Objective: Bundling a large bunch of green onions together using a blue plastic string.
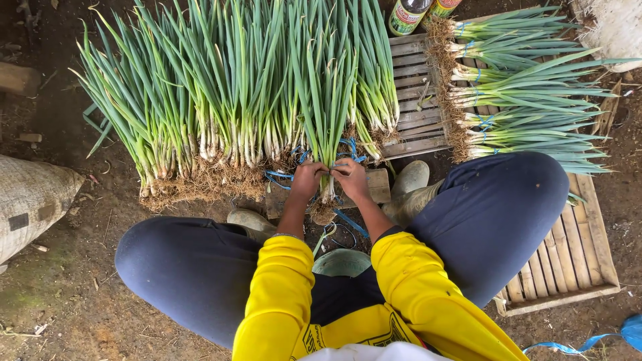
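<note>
A bunch of scallions (326, 127) is being tied: blue string (348, 150) is pinched by left hand (306, 179) and right hand (352, 177); tightening seems due.

Both hands (329, 177) pinch blue string (348, 150) around a scallion bundle (326, 107).

Ground: you're over bare dark soil (73, 294), damp-looking, strewn with small stones and scraps.
Right side: you see a slatted wooden pallet (575, 261) lying flat on the dirt.
Left edge: a pale woven sack (30, 197) lies beside you.
Top left: a piece of wood (17, 79) rests on the soil.
Top edge: two bottles (421, 12) stand near the pallet.
Light: soft, even daylight around you, outdoors.
</note>
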